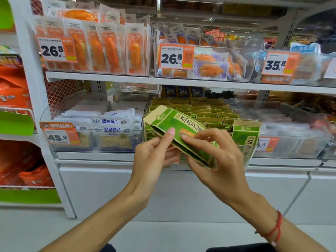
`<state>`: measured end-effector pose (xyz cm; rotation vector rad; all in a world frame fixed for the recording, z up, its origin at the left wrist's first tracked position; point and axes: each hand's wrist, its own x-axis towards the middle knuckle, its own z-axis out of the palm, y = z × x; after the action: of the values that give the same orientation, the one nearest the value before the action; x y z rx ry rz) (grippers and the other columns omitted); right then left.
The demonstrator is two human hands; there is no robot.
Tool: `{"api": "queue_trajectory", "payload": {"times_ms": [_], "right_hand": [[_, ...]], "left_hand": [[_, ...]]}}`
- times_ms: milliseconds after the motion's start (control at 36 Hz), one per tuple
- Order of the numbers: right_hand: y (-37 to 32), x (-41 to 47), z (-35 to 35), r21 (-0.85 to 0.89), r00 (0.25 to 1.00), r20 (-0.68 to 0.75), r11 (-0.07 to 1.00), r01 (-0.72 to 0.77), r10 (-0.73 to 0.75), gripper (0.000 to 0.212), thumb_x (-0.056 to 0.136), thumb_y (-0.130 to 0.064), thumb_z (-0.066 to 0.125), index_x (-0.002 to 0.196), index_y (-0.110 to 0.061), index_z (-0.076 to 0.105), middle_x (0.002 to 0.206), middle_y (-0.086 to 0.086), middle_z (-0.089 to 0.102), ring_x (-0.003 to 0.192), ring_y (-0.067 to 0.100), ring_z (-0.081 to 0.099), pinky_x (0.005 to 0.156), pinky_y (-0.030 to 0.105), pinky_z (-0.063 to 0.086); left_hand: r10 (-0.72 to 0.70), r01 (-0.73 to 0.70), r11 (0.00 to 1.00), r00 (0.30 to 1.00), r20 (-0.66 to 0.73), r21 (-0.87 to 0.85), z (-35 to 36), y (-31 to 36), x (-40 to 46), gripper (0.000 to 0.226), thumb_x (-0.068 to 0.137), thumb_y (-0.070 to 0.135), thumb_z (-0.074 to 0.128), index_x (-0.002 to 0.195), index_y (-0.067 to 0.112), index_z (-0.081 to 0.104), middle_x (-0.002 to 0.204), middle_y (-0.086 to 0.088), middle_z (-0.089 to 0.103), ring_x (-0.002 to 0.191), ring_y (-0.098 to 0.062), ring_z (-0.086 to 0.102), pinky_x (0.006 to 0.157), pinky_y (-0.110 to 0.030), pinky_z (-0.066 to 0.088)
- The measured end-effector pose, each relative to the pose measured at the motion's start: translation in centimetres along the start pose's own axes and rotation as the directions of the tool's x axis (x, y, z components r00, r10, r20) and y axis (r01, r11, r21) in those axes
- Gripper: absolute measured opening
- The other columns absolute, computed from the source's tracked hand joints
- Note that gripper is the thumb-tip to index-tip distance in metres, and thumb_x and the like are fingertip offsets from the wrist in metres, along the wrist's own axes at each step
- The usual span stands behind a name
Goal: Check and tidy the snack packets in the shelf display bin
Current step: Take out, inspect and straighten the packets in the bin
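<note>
Head view: a green-and-tan snack packet (174,128) is held tilted just in front of the clear display bin (243,151), which is filled with rows of matching green packets (209,113). The packet's lower edge is pinched by the left hand (154,157), thumb on its face, fingers curled beneath. Its nearer end is gripped by the right hand (218,160), fingertips pressed on the front. Left of the bin, white fish-slice packets (112,124) are stacked behind a 45.8 price tag (60,136).

Orange packets (94,50) above, white fish-slice packets (109,128) beside.
</note>
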<state>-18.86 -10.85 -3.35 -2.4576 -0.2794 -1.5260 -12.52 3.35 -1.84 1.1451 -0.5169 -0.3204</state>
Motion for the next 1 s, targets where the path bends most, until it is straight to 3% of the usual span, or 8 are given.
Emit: {"api": "queue_trajectory", "payload": {"times_ms": [139,222,333,444,556,667,889,1000], "right_hand": [[0.3,0.2,0.3,0.07,0.99,0.087,0.991,-0.114,0.108,0.038,0.087,-0.039,0.062,0.122,-0.023,0.066,0.117,-0.006,0.057,0.112,0.011,0.047,0.091,0.017,0.04],[0.8,1.1,0.1,0.078,0.975,0.026,0.972,-0.22,0.219,0.042,0.09,-0.037,0.055,0.131,-0.023,0.057,0.124,-0.014,0.046,0.118,0.007,0.044,0.096,0.018,0.04],[1.6,3.7,-0.3,0.16,0.934,0.009,0.921,-0.355,0.358,0.05,0.091,-0.032,0.055,0.139,-0.024,0.044,0.13,-0.009,0.047,0.122,0.008,0.046,0.099,0.023,0.041],[3.0,6.5,-0.3,0.152,0.922,0.101,0.91,-0.386,0.374,0.048,0.097,-0.027,0.054,0.143,-0.025,0.038,0.128,-0.01,0.048,0.119,0.005,0.046,0.096,0.014,0.037],[5.1,9.2,0.1,0.131,0.92,0.165,0.917,-0.377,0.355,0.048,0.098,-0.029,0.051,0.144,-0.024,0.038,0.131,-0.008,0.052,0.122,0.008,0.047,0.098,0.025,0.041],[7.8,11.5,0.9,0.129,0.911,0.217,0.915,-0.383,0.35,0.041,0.097,-0.03,0.052,0.138,-0.025,0.046,0.125,-0.008,0.058,0.114,0.007,0.054,0.094,0.03,0.047],[13.3,12.7,4.2,0.045,0.805,0.446,0.889,-0.456,0.391,0.034,0.092,-0.029,0.062,0.124,-0.026,0.053,0.113,-0.012,0.065,0.1,-0.001,0.058,0.08,0.006,0.045],[14.8,13.0,5.4,-0.004,0.754,0.532,0.891,-0.453,0.386,0.03,0.089,-0.034,0.064,0.117,-0.031,0.054,0.105,-0.017,0.064,0.096,-0.007,0.058,0.081,0.016,0.051]], "left_hand": [[0.046,-0.046,0.997,0.999,-0.001,0.055,-0.6,-0.1,1.0,0.018,0.099,0.016,0.052,0.109,0.013,0.066,0.096,0.0,0.077,0.087,-0.013,0.074,0.067,-0.017,0.056],[0.108,-0.11,0.99,0.994,0.02,0.087,-0.8,0.3,1.8,0.021,0.1,0.017,0.05,0.117,0.013,0.062,0.105,-0.002,0.075,0.094,-0.014,0.073,0.072,-0.017,0.056],[0.197,-0.202,0.975,0.979,0.058,0.097,-0.4,1.7,3.4,0.021,0.1,0.017,0.05,0.118,0.017,0.059,0.104,0.003,0.075,0.098,-0.013,0.071,0.078,-0.02,0.056],[0.278,-0.291,0.949,0.954,0.113,0.124,0.2,3.6,6.1,0.022,0.099,0.013,0.05,0.116,0.026,0.058,0.109,0.008,0.072,0.103,-0.005,0.068,0.081,-0.018,0.056],[0.322,-0.361,0.91,0.925,0.199,0.203,0.4,4.9,9.6,0.029,0.1,0.012,0.049,0.124,0.028,0.053,0.12,0.012,0.067,0.111,0.0,0.063,0.092,-0.022,0.053],[0.275,-0.329,0.916,0.932,0.237,0.231,0.2,4.9,13.7,0.029,0.101,0.013,0.048,0.124,0.03,0.054,0.124,0.012,0.065,0.114,-0.002,0.062,0.095,-0.023,0.052],[0.154,-0.272,0.883,0.938,0.311,0.382,-2.5,2.2,20.2,0.03,0.095,0.011,0.057,0.11,0.037,0.059,0.101,0.029,0.069,0.101,0.011,0.062,0.084,-0.007,0.047],[0.116,-0.281,0.844,0.927,0.356,0.457,-4.0,1.5,21.9,0.032,0.092,0.006,0.059,0.106,0.036,0.06,0.095,0.038,0.067,0.098,0.015,0.061,0.08,-0.003,0.045]]}}
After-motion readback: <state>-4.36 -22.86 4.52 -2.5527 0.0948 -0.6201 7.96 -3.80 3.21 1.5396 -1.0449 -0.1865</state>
